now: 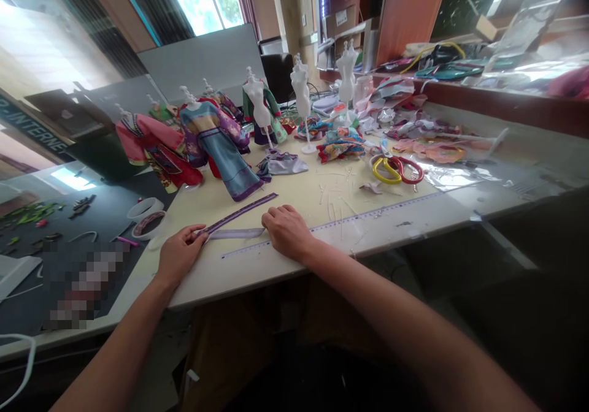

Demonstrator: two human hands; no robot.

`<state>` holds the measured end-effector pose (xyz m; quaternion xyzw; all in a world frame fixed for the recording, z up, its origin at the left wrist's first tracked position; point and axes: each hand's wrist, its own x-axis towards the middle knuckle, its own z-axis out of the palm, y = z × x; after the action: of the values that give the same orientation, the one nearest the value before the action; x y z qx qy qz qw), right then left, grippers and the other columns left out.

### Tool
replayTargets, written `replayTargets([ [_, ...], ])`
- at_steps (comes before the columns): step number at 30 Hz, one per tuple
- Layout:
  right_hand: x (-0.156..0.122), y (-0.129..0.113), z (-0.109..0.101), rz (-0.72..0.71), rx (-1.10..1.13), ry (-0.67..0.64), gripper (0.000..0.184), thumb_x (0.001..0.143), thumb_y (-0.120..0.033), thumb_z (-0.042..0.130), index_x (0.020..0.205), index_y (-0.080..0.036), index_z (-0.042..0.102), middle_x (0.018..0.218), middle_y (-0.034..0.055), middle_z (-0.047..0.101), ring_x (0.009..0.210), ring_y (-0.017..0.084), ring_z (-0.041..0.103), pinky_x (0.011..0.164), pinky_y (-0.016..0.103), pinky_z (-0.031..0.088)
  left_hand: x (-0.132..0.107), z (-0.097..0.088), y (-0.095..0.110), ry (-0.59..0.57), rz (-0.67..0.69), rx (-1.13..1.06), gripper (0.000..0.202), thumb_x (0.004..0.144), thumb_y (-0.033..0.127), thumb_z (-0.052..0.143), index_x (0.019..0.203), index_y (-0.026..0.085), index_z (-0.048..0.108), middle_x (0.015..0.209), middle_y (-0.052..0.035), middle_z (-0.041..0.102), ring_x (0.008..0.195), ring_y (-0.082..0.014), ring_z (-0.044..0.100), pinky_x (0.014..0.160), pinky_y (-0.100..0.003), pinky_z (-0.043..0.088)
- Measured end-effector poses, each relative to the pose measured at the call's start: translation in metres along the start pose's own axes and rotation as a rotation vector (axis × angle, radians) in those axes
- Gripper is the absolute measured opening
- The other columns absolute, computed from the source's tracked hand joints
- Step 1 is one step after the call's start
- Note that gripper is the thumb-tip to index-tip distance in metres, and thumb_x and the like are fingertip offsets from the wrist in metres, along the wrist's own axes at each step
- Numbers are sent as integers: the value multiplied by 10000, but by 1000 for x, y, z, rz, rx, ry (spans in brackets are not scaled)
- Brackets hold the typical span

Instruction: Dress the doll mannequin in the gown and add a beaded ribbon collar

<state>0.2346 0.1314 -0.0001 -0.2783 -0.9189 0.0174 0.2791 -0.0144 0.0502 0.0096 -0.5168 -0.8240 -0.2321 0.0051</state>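
My left hand (180,254) pinches the near end of a purple trim strip (239,213), which runs up and to the right across the cream table (294,191). A paler lavender fabric strip (235,233) lies flat under those fingers and reaches towards my right hand (288,233). That hand rests palm down on the tabletop, its fingertips by the strip's far end, holding nothing I can see. A long clear ruler (331,231) lies just beyond and beneath it, along the table's near side.
Several doll dress forms in colourful robes (216,136) stand beyond my hands. Yellow-and-red-handled scissors (396,170) and fabric scraps lie to the right. White tape rolls (146,216) sit by the left edge, above a dark lower surface with small items.
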Motion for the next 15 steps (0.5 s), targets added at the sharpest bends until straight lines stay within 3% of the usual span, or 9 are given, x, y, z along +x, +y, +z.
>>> replayTargets([
  [15, 0, 0, 0, 0, -3, -14, 158, 744, -29, 457, 814, -139, 546, 803, 64, 564, 693, 177, 462, 738, 293, 328, 1, 1, 0, -3, -20, -16, 393, 695, 451, 515, 996, 226, 630, 603, 19, 582, 588, -165, 532, 548, -233, 383],
])
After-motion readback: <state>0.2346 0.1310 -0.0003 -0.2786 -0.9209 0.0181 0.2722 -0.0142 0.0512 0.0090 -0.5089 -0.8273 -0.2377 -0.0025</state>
